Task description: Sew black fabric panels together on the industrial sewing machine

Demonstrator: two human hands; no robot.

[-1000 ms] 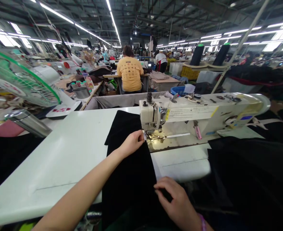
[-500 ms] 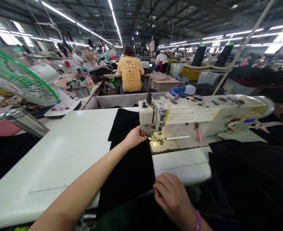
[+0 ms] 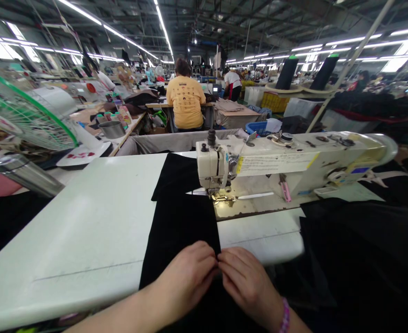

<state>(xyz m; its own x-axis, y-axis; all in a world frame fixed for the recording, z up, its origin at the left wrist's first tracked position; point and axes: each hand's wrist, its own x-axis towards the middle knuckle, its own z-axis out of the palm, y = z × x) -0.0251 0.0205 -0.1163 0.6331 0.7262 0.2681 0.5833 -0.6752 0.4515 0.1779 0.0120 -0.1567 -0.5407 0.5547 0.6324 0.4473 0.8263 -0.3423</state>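
Black fabric (image 3: 183, 222) crosses a white tabletop (image 3: 103, 217) under striplights (image 3: 164, 27).

Your left hand (image 3: 190, 275) comes in from the lower left on a bare forearm (image 3: 127, 307), back upward, its fingers (image 3: 205, 254) bent and bunched together. Your right hand (image 3: 247, 280) angles in from the lower right, knuckles up, curled into a pinch. The fingertips of both meet, or nearly so, low near the middle of the view.
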